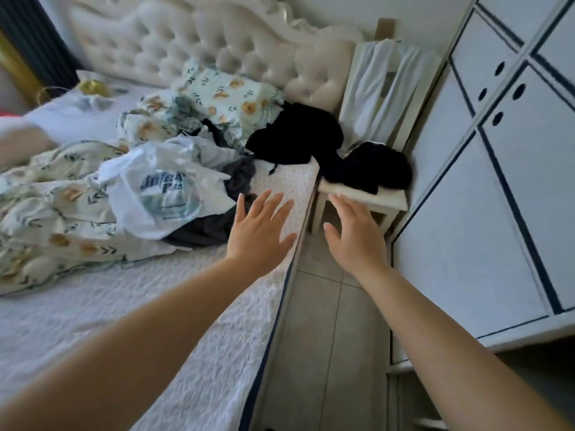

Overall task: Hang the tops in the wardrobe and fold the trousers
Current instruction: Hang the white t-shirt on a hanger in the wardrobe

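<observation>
Both of my hands reach forward with nothing in them: the left hand (259, 227) hovers with its fingers spread over the near right corner of the bed (155, 321), and the right hand (354, 236) is flat with its fingers straight and close together, just in front of the seat edge of a pale chair (364, 195). I cannot tell whether its fingertips touch that seat. The clothes lie ahead of me. A grey garment (211, 225) is crumpled just left of my left hand, partly under a white plastic bag (161, 194). A black garment (295, 135) is heaped farther along the bed's right edge, and another black garment (379, 166) is piled on the chair seat; the two seem to meet across the gap. A white cloth (382, 79) hangs over the chair back. The mattress edge runs diagonally between my arms, and right of it a narrow strip of tiled floor (320, 337) leads to the chair, which closes off its far end. The white wardrobe (497, 213), doors shut, walls in the right side. A floral duvet (46, 213) is bunched up on the left of the bed.
</observation>
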Demonstrator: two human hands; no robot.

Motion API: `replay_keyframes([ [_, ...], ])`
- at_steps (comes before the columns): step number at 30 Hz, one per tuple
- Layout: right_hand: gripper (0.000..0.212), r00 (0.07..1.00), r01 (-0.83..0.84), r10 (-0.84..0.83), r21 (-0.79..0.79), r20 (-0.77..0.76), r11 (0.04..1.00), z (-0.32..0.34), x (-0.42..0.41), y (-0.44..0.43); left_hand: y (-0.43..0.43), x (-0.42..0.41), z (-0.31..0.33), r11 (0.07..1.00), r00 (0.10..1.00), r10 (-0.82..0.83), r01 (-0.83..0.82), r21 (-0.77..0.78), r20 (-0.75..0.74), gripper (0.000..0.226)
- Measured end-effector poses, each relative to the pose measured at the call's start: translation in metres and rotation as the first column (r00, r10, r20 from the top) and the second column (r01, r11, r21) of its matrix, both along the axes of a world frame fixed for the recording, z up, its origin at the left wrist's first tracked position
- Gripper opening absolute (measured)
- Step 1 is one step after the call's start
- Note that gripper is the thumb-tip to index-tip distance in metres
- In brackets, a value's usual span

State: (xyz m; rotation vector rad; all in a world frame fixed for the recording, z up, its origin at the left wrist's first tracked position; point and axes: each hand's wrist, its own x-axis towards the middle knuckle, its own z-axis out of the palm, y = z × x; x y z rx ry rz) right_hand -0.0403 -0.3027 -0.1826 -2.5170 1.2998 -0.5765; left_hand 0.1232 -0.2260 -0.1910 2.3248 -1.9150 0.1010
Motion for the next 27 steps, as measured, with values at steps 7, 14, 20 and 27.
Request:
replay_keyframes([
  [7, 0.051, 0.976, -0.207, 0.212, 0.097, -0.046, 0.974, -0.031, 0.084, -0.039, -0.005, 0.063, -0.032, 0.970, 0.975, 0.223, -0.219, 0.101, -0.024, 0.064],
  [14, 0.049, 0.882, -0.425, 0.454, 0.202, -0.129, 0.882, -0.058, 0.149, -0.101, -0.035, 0.111, -0.060, 0.892, 0.897, 0.439, -0.426, 0.151, -0.059, 0.062],
  [20, 0.049, 0.854, -0.428, 0.492, 0.311, -0.168, 0.849, -0.091, 0.212, -0.137, -0.054, 0.149, -0.083, 0.806, 0.804, 0.584, -0.557, 0.203, -0.113, 0.061],
  [27, 0.046, 0.854, -0.392, 0.496, 0.430, -0.158, 0.813, -0.122, 0.274, -0.149, -0.080, 0.206, -0.101, 0.773, 0.772, 0.623, -0.580, 0.256, -0.131, 0.060],
])
